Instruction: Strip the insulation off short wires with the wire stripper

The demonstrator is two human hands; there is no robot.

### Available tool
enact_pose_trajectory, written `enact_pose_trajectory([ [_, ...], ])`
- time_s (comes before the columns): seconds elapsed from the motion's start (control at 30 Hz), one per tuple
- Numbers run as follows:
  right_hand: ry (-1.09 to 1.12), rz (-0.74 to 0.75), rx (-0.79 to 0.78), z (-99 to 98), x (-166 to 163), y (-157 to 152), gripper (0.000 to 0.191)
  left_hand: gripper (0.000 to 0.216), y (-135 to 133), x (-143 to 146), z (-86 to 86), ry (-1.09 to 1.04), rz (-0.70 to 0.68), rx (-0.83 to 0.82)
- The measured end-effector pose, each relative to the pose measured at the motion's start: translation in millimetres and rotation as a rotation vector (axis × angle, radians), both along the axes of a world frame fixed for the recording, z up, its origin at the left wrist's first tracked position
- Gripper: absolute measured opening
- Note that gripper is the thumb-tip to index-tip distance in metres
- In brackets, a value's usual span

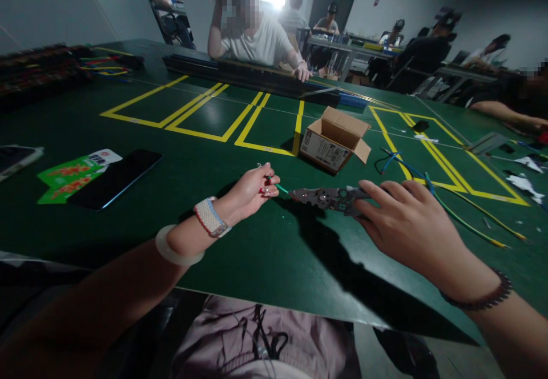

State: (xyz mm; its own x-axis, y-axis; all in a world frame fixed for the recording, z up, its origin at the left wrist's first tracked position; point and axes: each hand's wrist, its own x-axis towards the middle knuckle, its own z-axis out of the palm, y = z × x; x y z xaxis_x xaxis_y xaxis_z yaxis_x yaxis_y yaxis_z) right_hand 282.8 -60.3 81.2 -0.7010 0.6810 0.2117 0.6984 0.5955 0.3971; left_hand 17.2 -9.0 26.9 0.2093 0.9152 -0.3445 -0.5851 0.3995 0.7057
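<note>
My left hand [252,189] pinches a short green wire [281,188] between thumb and fingers, its end pointing right. In my right hand [411,225] is a pair of wire strippers [319,197], gripped by the handles. The jaw tips meet the end of the green wire, or lie right beside it; I cannot tell whether they bite on it. An open cardboard box [325,146] stands just beyond the tool. To the right of the box, blue, green and yellow wires [462,219] lie loose on the green table [240,253].
A black phone [117,179] and a green packet [64,179] lie at left. Yellow tape [192,132] marks rectangles on the table. Dark long strips [257,76] lie along the far edge, where a person [257,42] sits. Paper scraps [526,185] and another person's arm are at right.
</note>
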Motion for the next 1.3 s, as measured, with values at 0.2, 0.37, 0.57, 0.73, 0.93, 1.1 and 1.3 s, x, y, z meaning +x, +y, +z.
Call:
enact_pose_trajectory([
  [0.2,0.02,0.015,-0.084,-3.7,4,-2,0.022,0.035,1,0,0.1,-0.009,-0.021,0.059],
  [0.37,0.173,0.011,-0.36,-12.2,13,7,0.023,0.037,1,0,-3.0,-0.014,-0.069,0.149],
  [0.57,0.443,-0.075,-0.748,-21.7,25,23,0.032,0.036,0,1,-5.5,-0.032,-0.146,0.206],
  [0.73,0.484,-0.051,-0.567,-21.3,42,25,0.027,0.034,11,-12,-2.3,-0.115,0.023,0.177],
  [0.93,0.426,-0.011,-0.253,-27.4,38,24,0.026,0.029,10,-11,-3.6,-0.14,-0.036,0.141],
  [1.1,0.417,0.043,-0.151,-33.5,24,40,0.023,0.016,6,-6,-5.0,0.168,-0.102,0.161],
  [1.3,0.645,0.021,-0.287,-51.1,9,61,0.028,0.014,13,-14,-13.0,0.624,-0.087,0.333],
])
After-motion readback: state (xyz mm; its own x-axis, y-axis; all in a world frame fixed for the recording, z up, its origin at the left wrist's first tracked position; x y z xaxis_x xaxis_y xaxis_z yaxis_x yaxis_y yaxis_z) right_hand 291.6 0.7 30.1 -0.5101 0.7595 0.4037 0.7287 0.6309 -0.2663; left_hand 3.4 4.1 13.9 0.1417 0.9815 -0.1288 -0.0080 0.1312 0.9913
